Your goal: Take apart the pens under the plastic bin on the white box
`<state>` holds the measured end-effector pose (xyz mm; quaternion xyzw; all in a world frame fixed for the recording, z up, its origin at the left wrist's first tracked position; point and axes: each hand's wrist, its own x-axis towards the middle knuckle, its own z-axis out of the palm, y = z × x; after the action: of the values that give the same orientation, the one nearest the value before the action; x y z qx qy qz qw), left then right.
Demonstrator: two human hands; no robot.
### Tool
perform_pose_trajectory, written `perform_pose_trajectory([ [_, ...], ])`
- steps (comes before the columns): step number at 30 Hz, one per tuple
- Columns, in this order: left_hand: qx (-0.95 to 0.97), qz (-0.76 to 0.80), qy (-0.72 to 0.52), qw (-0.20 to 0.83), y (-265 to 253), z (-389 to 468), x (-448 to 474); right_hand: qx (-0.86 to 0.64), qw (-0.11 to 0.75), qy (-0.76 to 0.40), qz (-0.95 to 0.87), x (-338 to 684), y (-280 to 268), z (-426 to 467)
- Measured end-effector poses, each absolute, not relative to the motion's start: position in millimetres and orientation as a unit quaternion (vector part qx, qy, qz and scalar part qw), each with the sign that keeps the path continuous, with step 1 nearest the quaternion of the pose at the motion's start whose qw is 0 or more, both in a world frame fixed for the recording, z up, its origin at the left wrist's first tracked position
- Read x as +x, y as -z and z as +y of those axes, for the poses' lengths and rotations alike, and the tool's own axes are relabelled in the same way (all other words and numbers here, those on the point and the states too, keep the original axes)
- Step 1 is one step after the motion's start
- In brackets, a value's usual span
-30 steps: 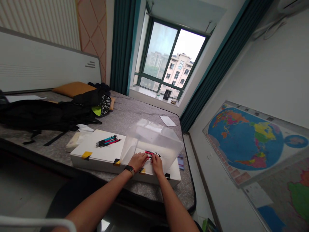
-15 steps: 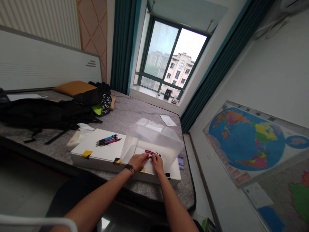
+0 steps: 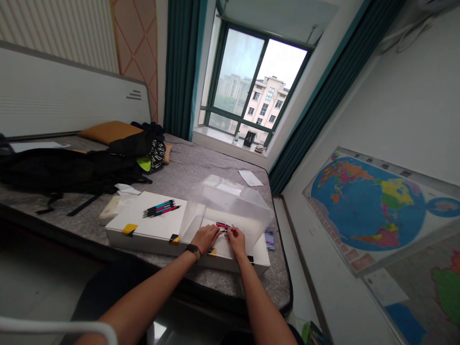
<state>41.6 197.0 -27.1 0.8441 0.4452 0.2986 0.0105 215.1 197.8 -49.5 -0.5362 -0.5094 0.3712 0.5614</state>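
My left hand [image 3: 206,238], with a dark band at the wrist, is closed at the fingertips on one end of a small pen [image 3: 223,231]. My right hand [image 3: 236,241] pinches the other end, so the pen lies between the two hands; the fingers cover much of it. Just beyond the fingertips a red pen [image 3: 223,224] rests inside a translucent plastic box [image 3: 247,211]. This box lies open toward me on a white flat box [image 3: 143,238]. To the left, several pens [image 3: 160,209] in blue, black and red lie side by side on the white box.
The white box sits at the edge of a grey mattress [image 3: 201,163]. A pack of tissues [image 3: 109,209] stands at its left end. Farther left lie a black backpack [image 3: 64,167] and an orange pillow [image 3: 108,132]. A white paper [image 3: 250,178] lies behind the plastic box.
My right hand has shifted slightly up, its fingers curled more tightly at the pen. My left hand's fingers have moved up a little. The pens on the left have not moved.
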Motion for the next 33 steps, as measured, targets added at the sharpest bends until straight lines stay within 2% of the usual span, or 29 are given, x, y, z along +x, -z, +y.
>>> perform_pose_trajectory([
  [7, 0.847, 0.436, -0.304, 0.002, 17.8, 194.2, 38.9, -0.506, 0.598, -0.395, -0.479, 214.7, 55.8, 199.3],
  [17, 0.85, 0.426, -0.31, 0.011, 18.6, 195.2, 36.7, -0.553, 0.502, -0.315, -0.586, 210.7, 42.6, 190.3],
  [20, 0.843, 0.431, -0.321, 0.006, 19.1, 195.8, 36.4, -0.549, 0.497, -0.306, -0.597, 209.8, 42.4, 189.9],
  [28, 0.811, 0.463, -0.356, -0.024, 23.0, 194.1, 37.0, -0.525, 0.543, -0.381, -0.533, 213.4, 47.8, 194.8],
  [33, 0.84, 0.44, -0.314, 0.046, 28.4, 196.1, 38.0, -0.519, 0.562, -0.42, -0.488, 215.0, 45.6, 194.9],
])
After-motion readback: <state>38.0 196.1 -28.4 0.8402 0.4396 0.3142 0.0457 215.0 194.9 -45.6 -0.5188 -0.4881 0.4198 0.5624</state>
